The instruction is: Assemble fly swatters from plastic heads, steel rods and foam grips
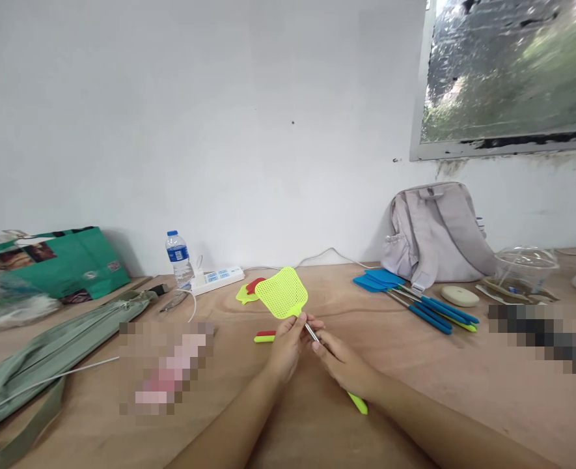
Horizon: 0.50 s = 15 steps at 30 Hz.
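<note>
Both hands grip one yellow-green fly swatter (282, 293) above the table. Its perforated head tilts up and to the left, and its green handle end sticks out below my right hand. My left hand (288, 345) is closed round the neck just under the head. Closed on the metal shaft and the handle is my right hand (339, 358). Behind the raised swatter lie a red swatter head (254, 285) and a green swatter head (245, 295). Red and green handle ends (265, 336) show left of my left hand; their middles are hidden.
Several blue swatters (417, 303) lie in a pile at the right, before a grey backpack (437, 234). A water bottle (179, 257) and a power strip (219, 279) stand against the wall. Far left are a green bag (80, 264) and a long grey-green case (68, 352).
</note>
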### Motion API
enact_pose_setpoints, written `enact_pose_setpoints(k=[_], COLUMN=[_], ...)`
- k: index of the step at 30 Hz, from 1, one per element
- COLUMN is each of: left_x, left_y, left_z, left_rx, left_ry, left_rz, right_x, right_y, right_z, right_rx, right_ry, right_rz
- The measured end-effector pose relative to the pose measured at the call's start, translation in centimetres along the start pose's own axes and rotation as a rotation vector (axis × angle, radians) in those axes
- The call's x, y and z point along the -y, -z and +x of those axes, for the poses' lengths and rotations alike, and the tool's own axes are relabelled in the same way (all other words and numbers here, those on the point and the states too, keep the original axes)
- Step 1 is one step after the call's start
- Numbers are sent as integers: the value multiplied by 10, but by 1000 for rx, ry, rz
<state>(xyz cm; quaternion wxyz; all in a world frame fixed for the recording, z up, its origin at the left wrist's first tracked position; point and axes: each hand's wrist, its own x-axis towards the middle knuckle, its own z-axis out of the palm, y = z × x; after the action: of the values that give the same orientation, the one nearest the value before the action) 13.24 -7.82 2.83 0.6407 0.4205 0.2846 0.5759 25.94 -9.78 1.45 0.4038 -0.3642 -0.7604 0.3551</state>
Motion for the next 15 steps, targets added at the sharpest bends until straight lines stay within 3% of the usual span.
enact_pose_setpoints(k=[6,15], left_x=[0,-3], left_y=[2,5], left_z=[3,12], left_rx=[-91,-242], left_ry=[-37,-214], left_rz=[-4,-168], right_x=[-3,9], right_y=[0,2], right_z=[5,12], right_rx=[0,26], right_ry=[1,-56], right_rz=[-72,-453])
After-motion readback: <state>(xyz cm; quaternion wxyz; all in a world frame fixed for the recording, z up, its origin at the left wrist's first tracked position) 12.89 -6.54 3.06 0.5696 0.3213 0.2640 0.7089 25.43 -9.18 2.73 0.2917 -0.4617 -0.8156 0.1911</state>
